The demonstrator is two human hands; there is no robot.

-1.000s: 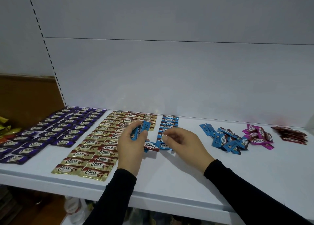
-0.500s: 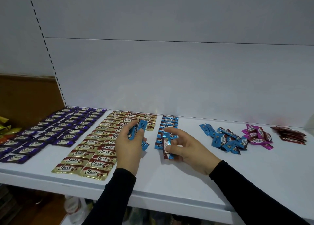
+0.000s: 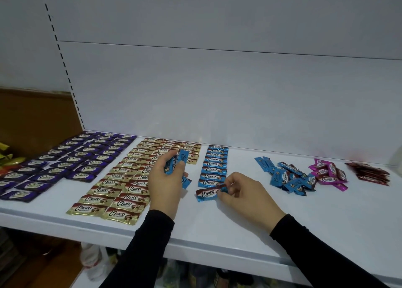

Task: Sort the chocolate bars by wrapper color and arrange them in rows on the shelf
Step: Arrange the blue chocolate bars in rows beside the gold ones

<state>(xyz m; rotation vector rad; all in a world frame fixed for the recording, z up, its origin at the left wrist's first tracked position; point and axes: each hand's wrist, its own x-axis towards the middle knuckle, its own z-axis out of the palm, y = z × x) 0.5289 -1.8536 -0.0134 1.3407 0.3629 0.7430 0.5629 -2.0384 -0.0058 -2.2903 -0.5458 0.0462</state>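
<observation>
On the white shelf [image 3: 217,229] lie rows of purple bars [image 3: 71,163], rows of gold bars [image 3: 128,179] and one column of blue bars [image 3: 214,165]. My left hand [image 3: 165,183] holds a small bunch of blue bars [image 3: 177,160] upright, just right of the gold rows. My right hand [image 3: 243,195] pinches the right end of one blue bar [image 3: 207,193], which lies flat at the near end of the blue column. A loose pile of blue bars [image 3: 287,176] sits further right, with a pink pile [image 3: 328,172] and a dark red pile [image 3: 369,171] beyond it.
The shelf's front edge runs just under my wrists. A white back panel [image 3: 217,91] rises behind the bars. Yellow packets [image 3: 6,159] show at the far left, and a bottle [image 3: 91,257] with other items stands below the shelf.
My right hand turned the blue bar from upright to flat and set it down at the near end of the blue column. My left hand stayed in place with its bunch.
</observation>
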